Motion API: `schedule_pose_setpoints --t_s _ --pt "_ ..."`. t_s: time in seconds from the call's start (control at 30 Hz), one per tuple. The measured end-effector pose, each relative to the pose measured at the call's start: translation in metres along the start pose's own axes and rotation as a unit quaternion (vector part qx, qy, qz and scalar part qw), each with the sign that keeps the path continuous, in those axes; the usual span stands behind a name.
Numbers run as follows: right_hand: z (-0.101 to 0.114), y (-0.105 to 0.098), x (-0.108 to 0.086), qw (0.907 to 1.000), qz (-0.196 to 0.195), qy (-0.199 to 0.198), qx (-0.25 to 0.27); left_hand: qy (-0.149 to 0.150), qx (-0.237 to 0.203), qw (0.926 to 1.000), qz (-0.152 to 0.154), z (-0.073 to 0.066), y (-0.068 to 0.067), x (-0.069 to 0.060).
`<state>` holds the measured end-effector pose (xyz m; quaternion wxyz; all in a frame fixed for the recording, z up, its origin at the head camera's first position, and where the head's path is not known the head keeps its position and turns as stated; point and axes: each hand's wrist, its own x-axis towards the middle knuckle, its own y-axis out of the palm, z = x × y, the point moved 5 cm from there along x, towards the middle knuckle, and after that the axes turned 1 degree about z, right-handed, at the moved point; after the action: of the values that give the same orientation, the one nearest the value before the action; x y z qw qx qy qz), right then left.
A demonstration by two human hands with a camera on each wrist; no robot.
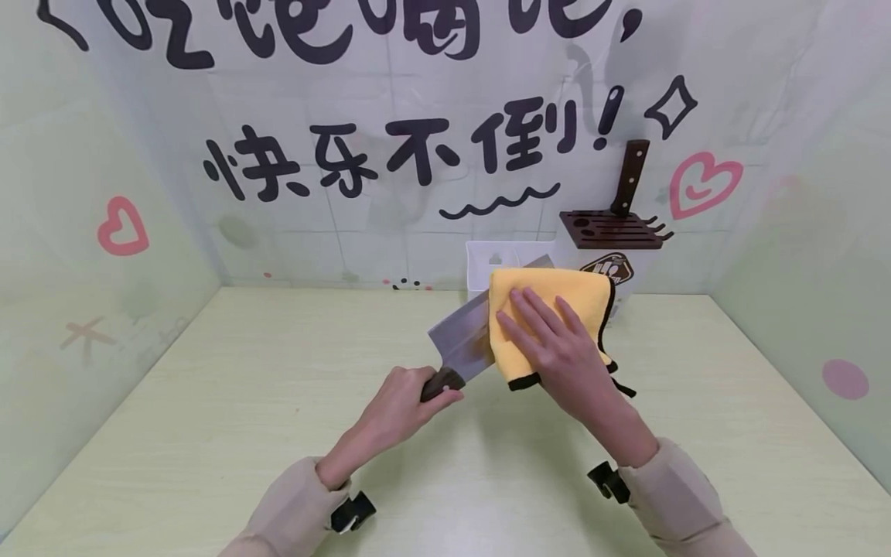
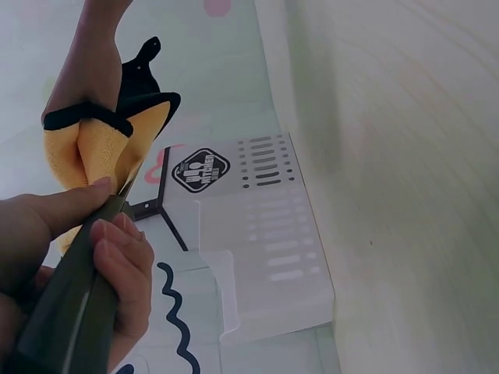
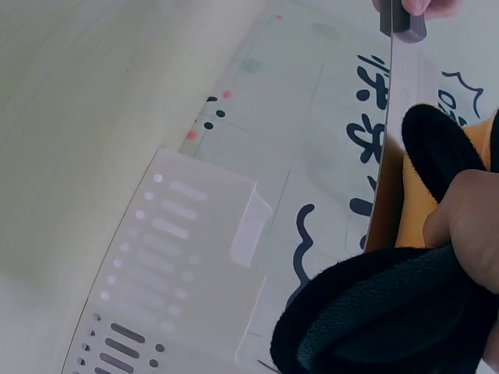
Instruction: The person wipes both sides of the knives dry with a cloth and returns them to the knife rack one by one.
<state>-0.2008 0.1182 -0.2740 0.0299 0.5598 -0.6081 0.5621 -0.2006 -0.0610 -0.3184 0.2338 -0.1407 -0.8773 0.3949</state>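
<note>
In the head view, my left hand point(image 1: 398, 406) grips the dark handle point(image 1: 442, 384) of a cleaver, held above the table. Its broad metal blade point(image 1: 462, 333) slants up to the right, partly hidden by a folded yellow cloth point(image 1: 581, 290) with black edging. My right hand point(image 1: 557, 348) holds this cloth against the blade, fingers spread over it. Seen from the right wrist, the blade point(image 3: 386, 156) is nearly edge-on, and the right thumb point(image 3: 464, 214) bends into the folds beside the cloth's dark part point(image 3: 374, 312). In the left wrist view, fingers wrap the handle point(image 2: 74, 288).
At the back wall stands a white slotted knife block point(image 2: 261, 234) with a brown top point(image 1: 612, 230); another knife handle point(image 1: 632, 174) sticks up from it. Printed walls enclose the pale table point(image 1: 278, 387) at the back and both sides.
</note>
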Motion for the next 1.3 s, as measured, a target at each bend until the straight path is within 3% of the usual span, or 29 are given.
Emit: schedule_pose_setpoints --t_s 0.27,0.47,0.8,1.3 --pt "0.018 0.002 0.004 0.9989 0.025 -0.034 -0.02 0.001 -0.004 1.0 0.0 0.001 0.003 0.0" --pt "0.03 0.002 0.005 0.9977 0.011 -0.064 -0.021 0.003 -0.006 1.0 -0.003 0.001 0.004 0.0" --pt "0.045 0.005 0.001 0.9952 0.021 -0.093 -0.024 0.001 0.001 1.0 -0.001 0.003 0.005 0.0" --pt "0.05 0.004 0.005 0.9912 0.015 -0.128 -0.029 -0.006 0.005 1.0 0.004 0.004 -0.003 0.002"
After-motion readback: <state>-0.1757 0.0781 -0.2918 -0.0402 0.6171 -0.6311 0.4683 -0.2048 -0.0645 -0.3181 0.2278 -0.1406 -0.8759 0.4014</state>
